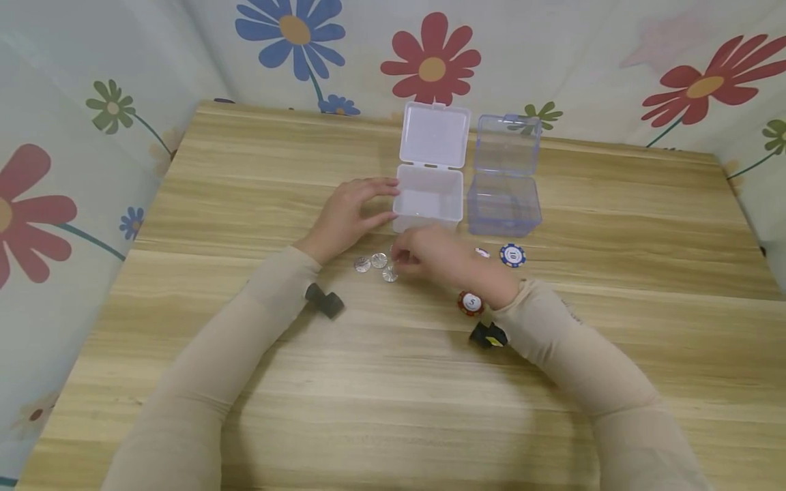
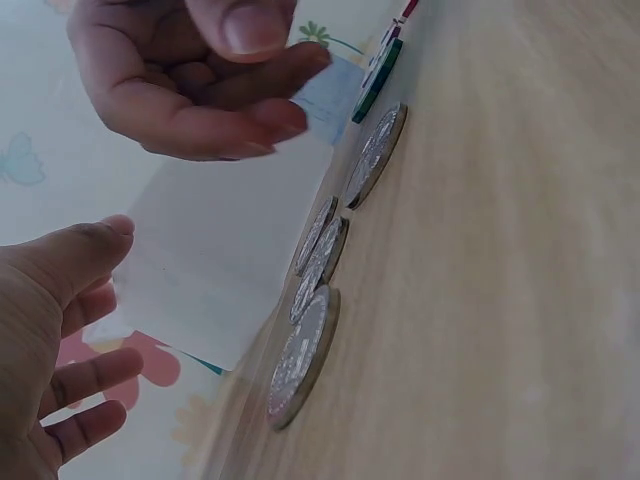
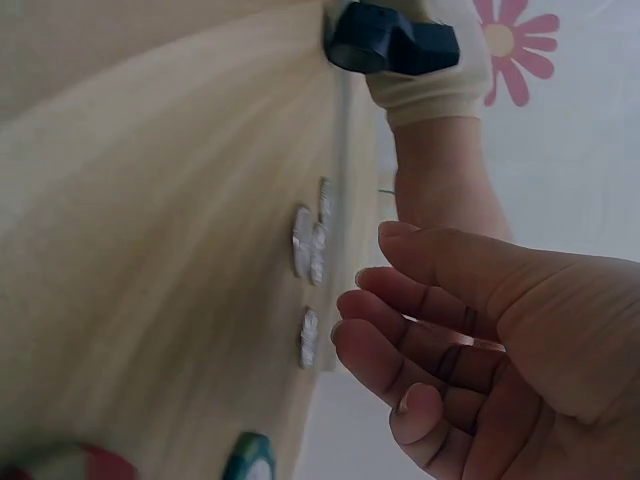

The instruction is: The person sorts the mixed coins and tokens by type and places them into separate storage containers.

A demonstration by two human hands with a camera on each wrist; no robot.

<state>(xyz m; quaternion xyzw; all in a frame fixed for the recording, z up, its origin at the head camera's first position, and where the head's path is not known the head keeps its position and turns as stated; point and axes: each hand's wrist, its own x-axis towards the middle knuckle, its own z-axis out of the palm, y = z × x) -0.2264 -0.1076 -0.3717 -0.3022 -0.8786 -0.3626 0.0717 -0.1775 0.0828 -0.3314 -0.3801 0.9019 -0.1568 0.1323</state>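
My left hand (image 1: 377,201) lies open beside the left wall of an open white plastic box (image 1: 430,198), thumb and forefinger near its corner. My right hand (image 1: 408,258) hovers just above three silver coins (image 1: 379,260) in front of the box, fingers loosely curled with nothing seen between them. The left wrist view shows the coins (image 2: 310,330) edge-on, with the right hand (image 2: 280,50) above them and the left hand (image 2: 125,300) spread near the box (image 2: 220,260). In the right wrist view the right hand (image 3: 375,290) hangs over the coins (image 3: 310,245).
An open clear blue box (image 1: 503,198) stands right of the white one. A blue poker chip (image 1: 512,255), a small chip (image 1: 482,252) and a red chip (image 1: 471,302) lie near my right wrist. The wooden table (image 1: 393,409) is walled by flowered cloth.
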